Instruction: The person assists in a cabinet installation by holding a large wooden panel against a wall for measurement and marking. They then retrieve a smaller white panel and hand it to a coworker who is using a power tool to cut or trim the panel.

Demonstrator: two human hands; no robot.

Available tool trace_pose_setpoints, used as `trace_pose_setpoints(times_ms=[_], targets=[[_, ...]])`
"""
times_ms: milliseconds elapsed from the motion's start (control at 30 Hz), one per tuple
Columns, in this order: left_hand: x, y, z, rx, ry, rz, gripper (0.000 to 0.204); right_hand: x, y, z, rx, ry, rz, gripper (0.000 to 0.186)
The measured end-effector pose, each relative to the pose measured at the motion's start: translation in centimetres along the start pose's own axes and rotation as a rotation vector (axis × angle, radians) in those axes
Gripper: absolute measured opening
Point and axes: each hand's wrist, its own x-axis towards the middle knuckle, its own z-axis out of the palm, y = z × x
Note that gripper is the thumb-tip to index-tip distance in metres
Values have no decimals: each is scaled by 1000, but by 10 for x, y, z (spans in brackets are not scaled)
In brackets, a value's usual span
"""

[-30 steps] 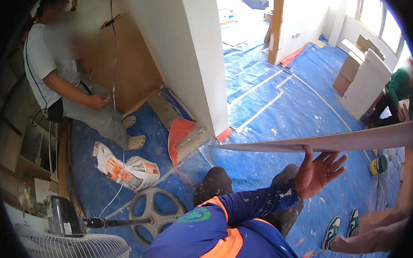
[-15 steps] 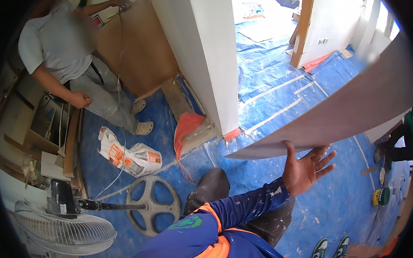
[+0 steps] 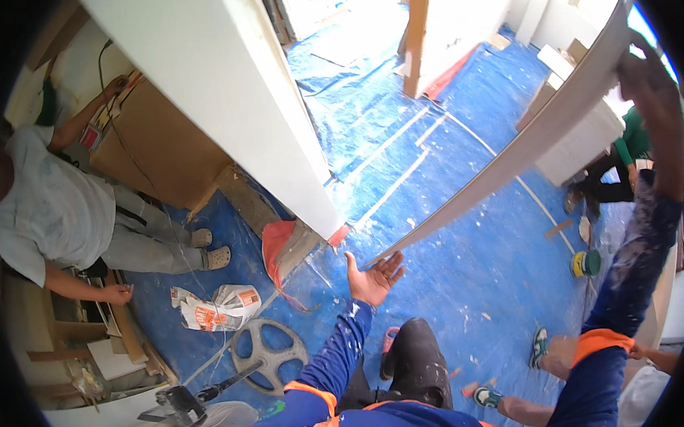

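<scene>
Right grip (image 3: 649, 85) has come into view beside tilted panel (image 3: 570, 104)

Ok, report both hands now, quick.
Left hand: open, fingers spread, at the lower end of the long board.
Right hand: raised by the board's upper end; too dark and blurred to tell its grip.

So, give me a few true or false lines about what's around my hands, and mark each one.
1. The panel slopes up toward the right hand. True.
2. The left hand is clenched in a fist. False: it is open, fingers spread.
3. The bag lies on the blue sheet. True.
4. The fan is at the right of the view. False: it is at lower left.
5. The tub is at the right of the view. True.
</scene>
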Motion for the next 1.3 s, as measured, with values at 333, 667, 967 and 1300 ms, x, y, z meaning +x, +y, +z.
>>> trace_pose_setpoints(times_ms=[333,667,967,1300], targets=[[27,-36,31,190,511,-2,30,-29,-27,-7,243,9,301,21],[53,-1,27,163,528,70,30,26,-23,18,290,-92,316,20],[130,8,79,-28,769,107,26,128,92,47,327,-214,361,21],[183,-21,99,-15,728,128,30,162,197,36,371,-300,442,26]])
